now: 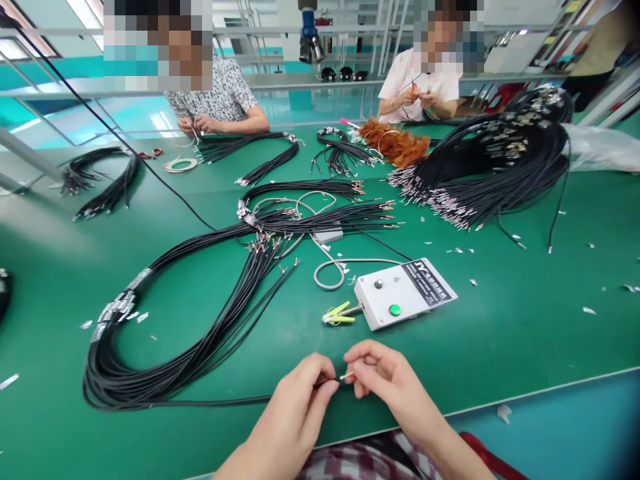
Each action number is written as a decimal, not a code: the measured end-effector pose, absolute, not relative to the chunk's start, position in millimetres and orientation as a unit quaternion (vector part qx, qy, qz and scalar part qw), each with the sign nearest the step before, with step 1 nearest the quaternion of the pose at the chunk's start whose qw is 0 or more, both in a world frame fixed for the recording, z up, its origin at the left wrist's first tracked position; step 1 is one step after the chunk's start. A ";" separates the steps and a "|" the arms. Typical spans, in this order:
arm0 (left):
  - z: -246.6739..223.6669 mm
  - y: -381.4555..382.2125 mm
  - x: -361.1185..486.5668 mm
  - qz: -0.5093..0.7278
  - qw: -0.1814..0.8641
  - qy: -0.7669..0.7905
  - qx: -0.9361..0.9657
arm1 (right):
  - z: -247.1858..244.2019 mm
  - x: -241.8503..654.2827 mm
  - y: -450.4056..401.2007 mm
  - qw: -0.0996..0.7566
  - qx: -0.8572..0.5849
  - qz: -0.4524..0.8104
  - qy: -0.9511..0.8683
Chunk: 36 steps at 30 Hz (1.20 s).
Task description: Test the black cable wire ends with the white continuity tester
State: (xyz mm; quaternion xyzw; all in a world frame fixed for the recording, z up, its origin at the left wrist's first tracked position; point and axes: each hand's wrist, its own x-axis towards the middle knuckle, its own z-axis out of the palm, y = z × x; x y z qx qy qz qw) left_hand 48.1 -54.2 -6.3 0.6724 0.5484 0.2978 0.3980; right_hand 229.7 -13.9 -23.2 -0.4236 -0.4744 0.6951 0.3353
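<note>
Near the front edge of the green table, my left hand (311, 393) is closed around a black cable (215, 403) close to its stripped end. My right hand (377, 373) has its thumb and fingers pinched at the pale wire tip (347, 377) of that cable. The cable runs left into a large curved bundle of black cables (145, 383), tied with white wrapping (117, 310). Beyond my hands lies a white box (405, 293) with a green button, a black knob and a yellow-green pronged tip (340, 313).
More black cable bundles (320, 217) lie across the middle, with a large heap (480, 160) at the back right beside orange-brown fibres (395, 143). A grey cord (327, 287) loops behind the box. Two people (225, 100) work across the table; white scraps are scattered about.
</note>
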 end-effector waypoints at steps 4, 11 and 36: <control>0.7 -53.9 44.2 0.361 0.463 0.552 0.593 | -24.4 214.6 -9.7 0.325 -0.351 0.802 -0.358; 8.1 -53.1 49.1 0.415 0.561 0.566 0.439 | -24.6 205.3 -16.2 0.345 -0.362 0.803 -0.324; 0.3 -60.0 52.8 0.429 0.578 0.545 0.429 | -20.6 196.6 -15.9 0.393 -0.349 0.790 -0.315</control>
